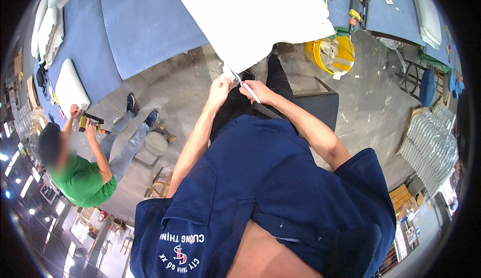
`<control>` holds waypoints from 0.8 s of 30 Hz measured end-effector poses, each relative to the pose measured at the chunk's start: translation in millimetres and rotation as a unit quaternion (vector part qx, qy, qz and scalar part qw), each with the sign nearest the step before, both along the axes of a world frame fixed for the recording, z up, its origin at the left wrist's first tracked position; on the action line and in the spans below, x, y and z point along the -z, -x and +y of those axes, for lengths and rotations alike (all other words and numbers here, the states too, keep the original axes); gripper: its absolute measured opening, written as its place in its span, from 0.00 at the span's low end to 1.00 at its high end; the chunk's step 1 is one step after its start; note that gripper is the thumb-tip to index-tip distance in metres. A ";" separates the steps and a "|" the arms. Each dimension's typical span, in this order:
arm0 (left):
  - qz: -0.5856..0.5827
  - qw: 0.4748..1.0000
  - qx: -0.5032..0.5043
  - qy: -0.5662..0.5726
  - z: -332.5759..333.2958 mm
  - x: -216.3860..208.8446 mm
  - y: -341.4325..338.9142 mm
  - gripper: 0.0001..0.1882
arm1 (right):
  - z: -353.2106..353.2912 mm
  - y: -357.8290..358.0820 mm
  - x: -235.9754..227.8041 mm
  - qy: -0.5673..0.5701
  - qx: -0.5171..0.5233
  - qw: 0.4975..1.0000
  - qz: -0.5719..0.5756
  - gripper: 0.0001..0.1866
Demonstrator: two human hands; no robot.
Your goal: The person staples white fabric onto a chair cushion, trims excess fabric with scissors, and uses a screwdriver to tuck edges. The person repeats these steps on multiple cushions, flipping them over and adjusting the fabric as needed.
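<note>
The left hand [219, 90] is closed in a pinch on the near corner of a large white padded panel [250, 15], gripping its loose edge. Just to its right, the right hand [256, 91] is curled around a thin white rod-like tool [250, 91], whose tip points up toward that same corner. The two hands sit almost touching, right at the panel's lowest point.

The panel rests tilted, its far part lying over the blue surface [145, 22] and its near corner hanging off the edge above the person's dark trousers and the concrete floor [185, 85]. Since only a corner is pinched, the panel could slide off the surface or twist if the grip slackens or the pull is uneven. The tool tip is very close to the left fingers, so a slip could jab them or nick the white covering.

On the far right of the surface lie a yellow power tool [356, 5] and small yellow hand tools; a shove of the panel might push them off. A yellow bucket [330, 53] stands on the floor below. To the left, another person in a green shirt [82, 180] works seated with a tool, well apart from the hands.
</note>
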State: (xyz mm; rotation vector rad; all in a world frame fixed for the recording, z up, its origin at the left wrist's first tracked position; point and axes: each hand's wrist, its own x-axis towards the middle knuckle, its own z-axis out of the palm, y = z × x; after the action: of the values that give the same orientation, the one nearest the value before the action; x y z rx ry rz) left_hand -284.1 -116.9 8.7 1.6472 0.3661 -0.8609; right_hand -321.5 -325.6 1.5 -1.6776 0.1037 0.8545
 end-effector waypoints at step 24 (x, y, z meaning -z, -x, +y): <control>-0.132 0.842 0.520 -0.057 -381.0 -14.8 -61.5 0.25 | -219.9 120.6 4.3 0.354 0.236 0.902 0.077 0.27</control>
State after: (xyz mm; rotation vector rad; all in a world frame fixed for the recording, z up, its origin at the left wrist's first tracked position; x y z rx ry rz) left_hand -222.6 -497.9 23.5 2.0306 -0.7799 -1.3741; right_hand -442.1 -545.5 -2.8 -2.1118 0.9935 0.5978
